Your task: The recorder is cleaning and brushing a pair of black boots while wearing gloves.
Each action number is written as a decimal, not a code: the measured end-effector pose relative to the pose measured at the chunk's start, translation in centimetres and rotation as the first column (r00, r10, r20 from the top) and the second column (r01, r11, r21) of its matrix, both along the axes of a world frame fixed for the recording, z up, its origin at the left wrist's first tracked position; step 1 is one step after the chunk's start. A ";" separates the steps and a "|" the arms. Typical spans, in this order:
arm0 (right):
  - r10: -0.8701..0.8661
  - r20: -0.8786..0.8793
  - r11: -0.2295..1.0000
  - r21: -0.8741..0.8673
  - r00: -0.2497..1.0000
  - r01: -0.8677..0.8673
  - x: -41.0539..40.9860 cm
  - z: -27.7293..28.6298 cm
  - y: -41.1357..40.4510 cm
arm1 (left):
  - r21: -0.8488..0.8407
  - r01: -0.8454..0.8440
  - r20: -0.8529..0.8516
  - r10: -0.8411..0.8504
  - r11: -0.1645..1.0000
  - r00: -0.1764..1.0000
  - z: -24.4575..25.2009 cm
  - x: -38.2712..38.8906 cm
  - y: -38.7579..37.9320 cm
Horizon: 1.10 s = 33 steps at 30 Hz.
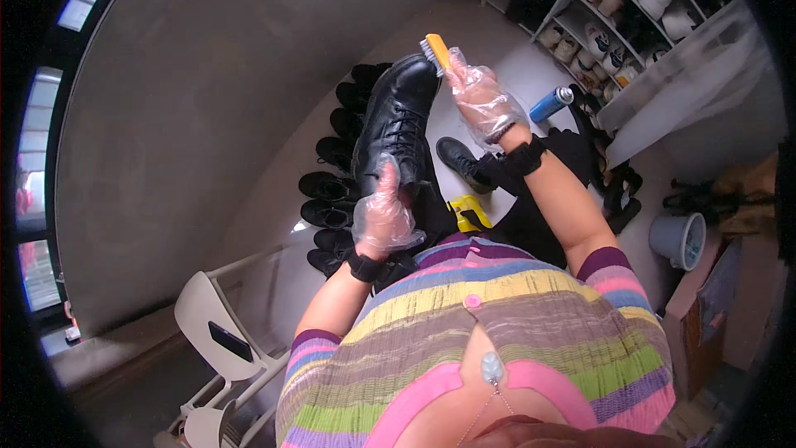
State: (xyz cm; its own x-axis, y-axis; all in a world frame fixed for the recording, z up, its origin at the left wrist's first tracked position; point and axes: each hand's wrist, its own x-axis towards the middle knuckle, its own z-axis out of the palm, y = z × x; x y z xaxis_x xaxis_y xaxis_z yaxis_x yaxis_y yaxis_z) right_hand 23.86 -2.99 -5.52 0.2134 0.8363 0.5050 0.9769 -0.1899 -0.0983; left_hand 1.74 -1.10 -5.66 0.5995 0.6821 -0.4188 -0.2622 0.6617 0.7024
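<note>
My left hand (385, 210), in a clear plastic glove, grips a black leather lace-up boot (401, 115) near its ankle opening, thumb on top. The boot's toe points away from me. In my right hand (482, 96), gloved the same way, is a brush with a yellow handle (437, 48). Its white bristles are at the right side of the toe. A blue aerosol can (548, 106) lies to the right of this hand. Below it, another dark boot (461, 160) is near the floor. A yellow object (470, 213) shows close to my lap, its kind unclear.
Several black shoes (329, 186) line the floor at left. A shoe rack (612, 31) with a plastic cover stands at upper right. A grey bucket (678, 241) is at right, a beige chair (217, 323) bearing a phone (230, 341) at lower left.
</note>
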 end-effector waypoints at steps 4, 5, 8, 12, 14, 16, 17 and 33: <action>-0.052 -0.536 0.980 -0.188 0.843 -0.059 -1.1 0.6 1.2 | 0.018 0.088 -0.067 -0.087 0.996 0.994 -2.2 -0.5 0.2; -0.056 -0.533 0.980 -0.189 0.844 -0.055 -1.2 1.1 1.1 | 0.017 0.092 -0.064 -0.090 0.996 0.994 -2.2 -0.4 0.2; -0.087 -0.394 0.968 -0.252 0.915 -0.017 -2.7 2.8 0.5 | 0.017 0.104 -0.119 -0.101 0.994 0.988 -1.4 -0.2 0.0; 0.046 -0.525 0.883 -0.376 0.850 -0.280 -6.6 3.6 -0.2 | 0.211 0.222 -0.461 -0.103 0.952 0.882 3.1 1.0 -0.1; 0.468 -0.121 0.884 0.081 0.876 -0.461 -4.4 -0.1 -0.3 | 0.088 0.327 -0.676 -0.185 0.941 0.713 3.3 1.2 0.6; 0.306 -0.863 0.945 0.222 0.401 -0.241 -4.3 0.9 -0.5 | 0.149 0.030 -0.179 -0.003 0.988 0.984 0.4 0.0 1.5; 0.193 -0.940 0.981 0.177 0.282 -0.082 -3.5 0.8 -1.4 | -0.013 -0.075 0.072 0.076 0.997 0.995 2.4 1.3 1.7; 0.348 -0.488 0.777 0.628 -0.801 -0.045 -2.0 -5.5 -3.0 | -0.201 0.412 0.579 -0.232 0.889 0.782 10.1 1.4 4.5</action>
State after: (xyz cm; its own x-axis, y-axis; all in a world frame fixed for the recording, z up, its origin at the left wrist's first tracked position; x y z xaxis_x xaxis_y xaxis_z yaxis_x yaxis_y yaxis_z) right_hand 21.88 -6.00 -11.01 0.0934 0.9889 0.1154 -0.8323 0.1411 -0.5360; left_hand 3.15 3.38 4.39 0.9457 0.3014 -0.1214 -0.2607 0.9268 0.2702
